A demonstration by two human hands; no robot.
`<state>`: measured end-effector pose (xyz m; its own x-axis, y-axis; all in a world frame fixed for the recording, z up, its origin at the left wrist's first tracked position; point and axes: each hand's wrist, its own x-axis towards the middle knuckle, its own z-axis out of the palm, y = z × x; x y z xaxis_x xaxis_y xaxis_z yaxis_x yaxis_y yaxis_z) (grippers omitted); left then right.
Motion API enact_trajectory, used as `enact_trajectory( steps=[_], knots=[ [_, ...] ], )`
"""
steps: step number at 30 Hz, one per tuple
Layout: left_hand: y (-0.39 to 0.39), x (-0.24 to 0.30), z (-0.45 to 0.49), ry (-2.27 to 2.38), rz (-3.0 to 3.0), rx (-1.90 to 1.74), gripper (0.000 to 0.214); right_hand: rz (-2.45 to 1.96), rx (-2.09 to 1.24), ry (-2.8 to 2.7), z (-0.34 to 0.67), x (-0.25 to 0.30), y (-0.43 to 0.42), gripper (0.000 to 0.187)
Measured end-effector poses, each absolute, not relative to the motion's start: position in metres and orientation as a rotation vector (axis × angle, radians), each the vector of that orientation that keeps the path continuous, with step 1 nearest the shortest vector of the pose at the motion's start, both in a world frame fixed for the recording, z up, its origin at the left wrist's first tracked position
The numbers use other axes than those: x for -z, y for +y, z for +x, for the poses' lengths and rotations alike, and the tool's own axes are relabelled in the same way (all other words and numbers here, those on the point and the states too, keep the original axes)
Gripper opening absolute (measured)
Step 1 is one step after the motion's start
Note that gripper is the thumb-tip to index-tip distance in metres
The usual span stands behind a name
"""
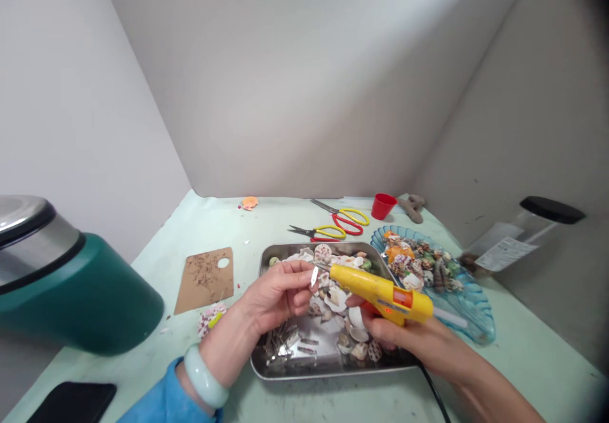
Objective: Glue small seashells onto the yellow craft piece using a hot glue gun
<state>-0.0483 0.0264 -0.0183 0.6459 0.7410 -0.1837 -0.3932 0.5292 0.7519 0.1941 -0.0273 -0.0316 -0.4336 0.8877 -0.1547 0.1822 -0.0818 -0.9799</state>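
My left hand [273, 296] pinches a small white shell [314, 276] between thumb and fingertips, over a metal tray [280, 369]. My right hand [409, 340] grips a yellow glue gun [380, 293], whose nozzle almost touches the shell. The tray holds several seashells [345, 321] and a bunch of metal hair clips [285, 340]. A pale green bangle sits on my left wrist above a blue sleeve.
A blue glass dish [476, 321] of mixed shells lies right of the tray. Behind it are two scissors [333, 223], a red cup [383, 206] and an orange shell [248, 203]. A brown card [207, 278], a teal container [71, 283], a black phone [73, 403] and a clear jar [518, 239] surround them.
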Motion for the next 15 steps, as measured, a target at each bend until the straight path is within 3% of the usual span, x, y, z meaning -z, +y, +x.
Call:
enact_trajectory(
  steps=[15],
  knots=[
    [0.0276, 0.0209, -0.0481, 0.543, 0.705, -0.764, 0.014, -1.153, -1.543, -1.789, 0.1934, 0.0240, -0.0268, 0.042]
  ],
)
